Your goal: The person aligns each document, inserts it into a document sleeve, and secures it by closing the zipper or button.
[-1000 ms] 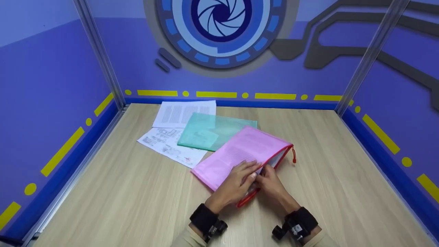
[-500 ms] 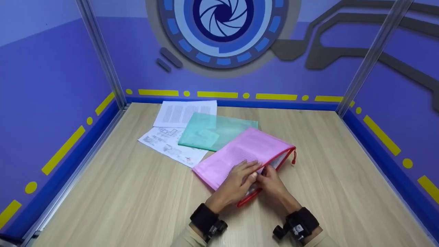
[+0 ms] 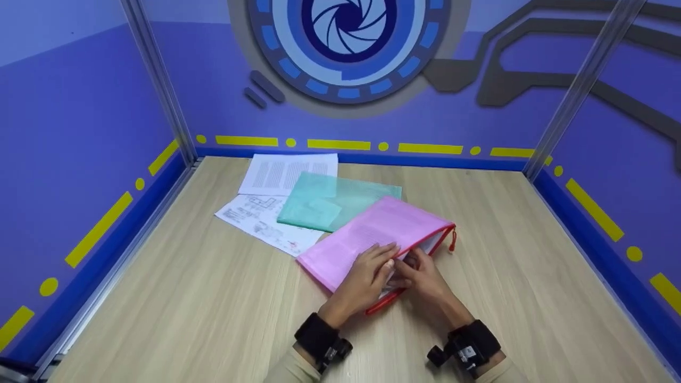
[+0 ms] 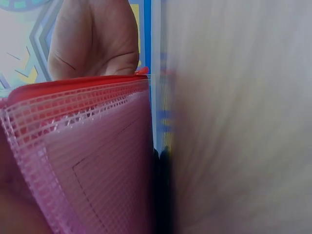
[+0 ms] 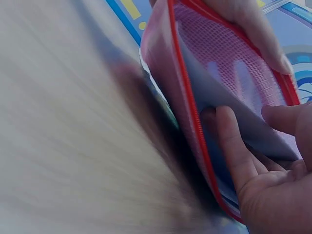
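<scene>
A pink mesh zipper pouch [image 3: 367,229] with red zipper edging lies angled on the table, its mouth toward the lower right. My left hand [image 3: 364,276] grips the pouch's upper layer at the mouth, fingers spread on top and thumb at the edge. My right hand [image 3: 425,276] reaches into the mouth. In the right wrist view, its fingers [image 5: 229,131] are beside a grey-looking paper sheet [image 5: 209,83] inside, with the thumb apart on the other side. The left fingers show as shadows through the mesh. The left wrist view shows the pouch's corner [image 4: 97,161] close up.
A green translucent pouch [image 3: 346,197] lies behind, partly under the pink one. To its left are a printed text sheet [image 3: 271,173] and a sheet with drawings [image 3: 266,223]. A red zipper pull [image 3: 452,242] hangs at the far corner. Blue panels surround the table.
The right hand has shifted slightly up and its thumb and fingers spread more within the mouth. The left hand keeps its grip on the pink pouch. The papers stay put.
</scene>
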Action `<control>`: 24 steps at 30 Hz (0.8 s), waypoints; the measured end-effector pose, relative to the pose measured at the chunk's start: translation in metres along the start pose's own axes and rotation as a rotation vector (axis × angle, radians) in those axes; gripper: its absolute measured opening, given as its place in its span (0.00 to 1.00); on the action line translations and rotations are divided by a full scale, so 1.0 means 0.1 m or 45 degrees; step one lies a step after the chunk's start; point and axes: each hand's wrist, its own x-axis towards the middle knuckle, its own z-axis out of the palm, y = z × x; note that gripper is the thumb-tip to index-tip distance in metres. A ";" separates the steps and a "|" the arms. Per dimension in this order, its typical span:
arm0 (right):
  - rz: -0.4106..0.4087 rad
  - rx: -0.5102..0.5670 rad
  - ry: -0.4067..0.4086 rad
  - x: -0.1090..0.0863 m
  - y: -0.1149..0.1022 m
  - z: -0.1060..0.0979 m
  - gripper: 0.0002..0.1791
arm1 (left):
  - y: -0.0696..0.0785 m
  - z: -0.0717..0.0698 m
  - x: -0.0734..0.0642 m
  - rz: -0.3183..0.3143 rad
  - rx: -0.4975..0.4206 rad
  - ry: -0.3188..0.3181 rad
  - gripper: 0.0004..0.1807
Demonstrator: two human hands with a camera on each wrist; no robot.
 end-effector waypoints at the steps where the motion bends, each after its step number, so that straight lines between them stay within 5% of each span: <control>1: -0.003 -0.001 0.000 0.00 -0.02 -0.01 0.35 | 0.00 0.00 0.01 0.000 0.003 0.019 0.22; 13: 0.053 -0.061 0.194 -0.01 -0.11 -0.07 0.35 | -0.03 -0.08 0.03 -0.115 -0.029 0.220 0.21; 20: -0.092 -0.048 0.483 0.02 -0.12 -0.13 0.23 | -0.04 -0.10 0.04 -0.141 -0.077 0.339 0.21; 24: 0.000 0.012 0.640 0.03 -0.12 -0.18 0.22 | -0.03 -0.11 0.04 -0.141 -0.099 0.360 0.22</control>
